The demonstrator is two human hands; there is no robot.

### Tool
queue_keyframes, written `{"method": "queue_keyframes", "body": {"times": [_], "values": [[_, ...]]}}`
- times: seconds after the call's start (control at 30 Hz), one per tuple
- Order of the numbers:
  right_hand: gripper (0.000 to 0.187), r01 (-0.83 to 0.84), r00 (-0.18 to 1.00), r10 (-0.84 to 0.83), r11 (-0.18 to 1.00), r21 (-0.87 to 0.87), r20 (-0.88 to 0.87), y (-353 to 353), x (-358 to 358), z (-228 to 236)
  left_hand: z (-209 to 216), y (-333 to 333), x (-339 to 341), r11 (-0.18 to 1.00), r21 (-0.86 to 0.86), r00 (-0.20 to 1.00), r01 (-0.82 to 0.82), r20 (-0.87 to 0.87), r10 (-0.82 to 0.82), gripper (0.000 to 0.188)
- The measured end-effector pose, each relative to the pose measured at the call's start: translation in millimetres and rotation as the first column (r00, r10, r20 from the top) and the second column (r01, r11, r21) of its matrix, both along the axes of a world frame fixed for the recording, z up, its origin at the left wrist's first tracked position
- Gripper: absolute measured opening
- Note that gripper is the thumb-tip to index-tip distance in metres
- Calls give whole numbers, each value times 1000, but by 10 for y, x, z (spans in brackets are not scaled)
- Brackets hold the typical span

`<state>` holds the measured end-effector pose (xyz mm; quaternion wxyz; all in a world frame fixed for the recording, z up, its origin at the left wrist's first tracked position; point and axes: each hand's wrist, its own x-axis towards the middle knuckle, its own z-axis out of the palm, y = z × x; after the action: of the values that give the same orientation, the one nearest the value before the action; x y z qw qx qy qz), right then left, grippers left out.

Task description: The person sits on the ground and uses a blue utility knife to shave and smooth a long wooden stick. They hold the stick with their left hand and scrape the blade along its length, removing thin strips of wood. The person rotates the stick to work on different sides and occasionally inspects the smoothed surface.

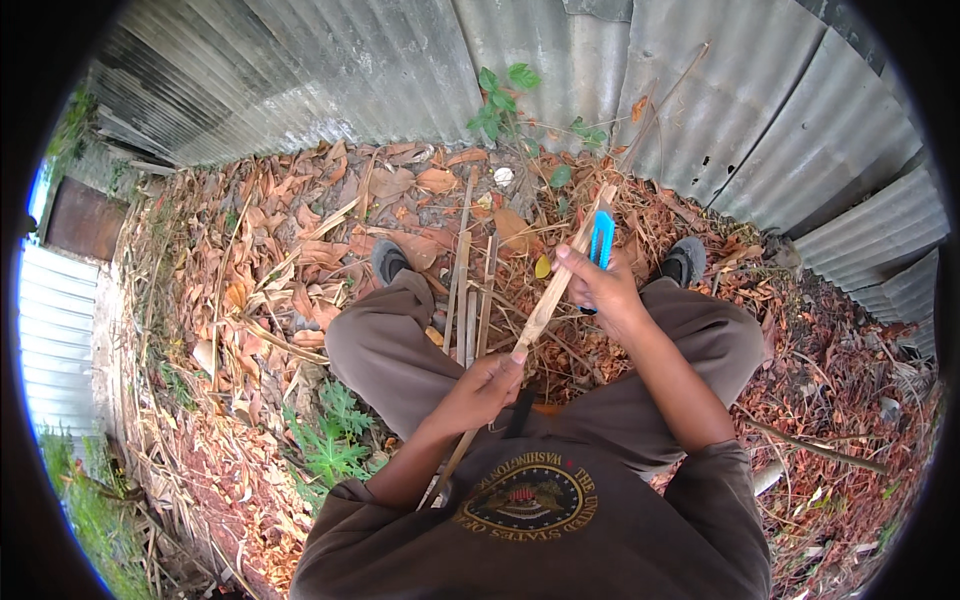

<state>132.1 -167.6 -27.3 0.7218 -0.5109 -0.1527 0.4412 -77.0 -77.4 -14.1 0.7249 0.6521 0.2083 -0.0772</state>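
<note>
A long, flat wooden strip (548, 300) slants across my lap, its far end up and to the right. Near its lower part my left hand (487, 388) is closed around it, and the strip's tail runs on below that hand toward my shirt. My right hand (607, 288) grips a blue utility knife (602, 238) up against the strip's far part. The knife's blade is too small to make out. My right thumb lies over the strip. Between my legs several more wooden strips (462, 285) lie on the ground, pointing away from me.
Dry brown leaves (290, 220) cover the ground around my feet. A corrugated metal fence (380, 70) stands close ahead and curves to the right. Green plants grow by the fence (495, 105) and beside my left knee (335, 430). A thin stick (815, 447) lies at the right.
</note>
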Motion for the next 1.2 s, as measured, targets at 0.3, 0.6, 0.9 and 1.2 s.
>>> {"method": "queue_keyframes", "body": {"times": [0.3,0.6,0.9,1.2], "values": [[28,530,841,-538,841,106,62,-328,558,269,-204,-145,-556,997,81,983,19,-183,-4,29],[27,749,643,-765,615,248,-44,-849,1121,488,168,406,-1066,862,485,963,-145,-132,236,26],[36,458,874,-484,853,251,48,-633,775,331,379,899,-1231,608,591,838,-531,257,482,20],[36,374,897,-353,927,-33,266,-547,447,120,1009,1464,-779,291,601,667,-744,643,378,16]]}}
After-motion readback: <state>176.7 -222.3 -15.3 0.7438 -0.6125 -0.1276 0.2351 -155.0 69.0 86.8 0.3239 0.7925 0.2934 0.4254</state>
